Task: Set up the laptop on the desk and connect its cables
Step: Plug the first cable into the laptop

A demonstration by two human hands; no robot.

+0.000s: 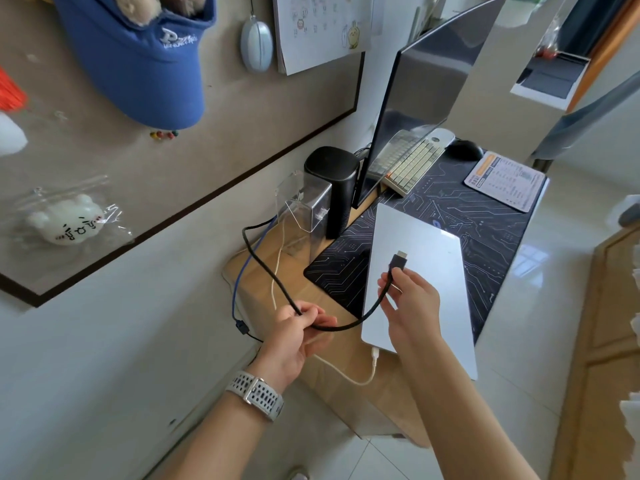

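Head view looks down on a wooden tabletop (pixel 346 368) set against a pale wall. On it lies a closed silver laptop (pixel 420 271), resting partly on a dark desk mat (pixel 478 216) printed with circuit lines. A white cable (pixel 360 377) is plugged into the laptop's near edge and curves back across the wood.

Both hands hold one black cable (pixel 263 268). Right hand (pixel 412 299) has its grip pinched on the cable just behind its plug (pixel 399 259), which points up and away, raised above the laptop lid; the metal tip is bare and not in any port. Left hand (pixel 298 337) has its grip closed loosely around the same cable lower down, where it sags in a loop between the two hands. From the left hand the cable rises and bends back toward the wall behind the tabletop. A white perforated watch band (pixel 254 396) sits on the left wrist.

Beyond the laptop stand a black cylindrical device (pixel 334 188), a clear acrylic stand (pixel 304 206), and a dark monitor (pixel 426 98). A pale keyboard (pixel 407 161) lies under the monitor's edge, with a black mouse (pixel 464 149) and a printed mouse pad (pixel 505 180) farther off. A thin blue cable (pixel 239 275) hangs beside the tabletop's left edge.
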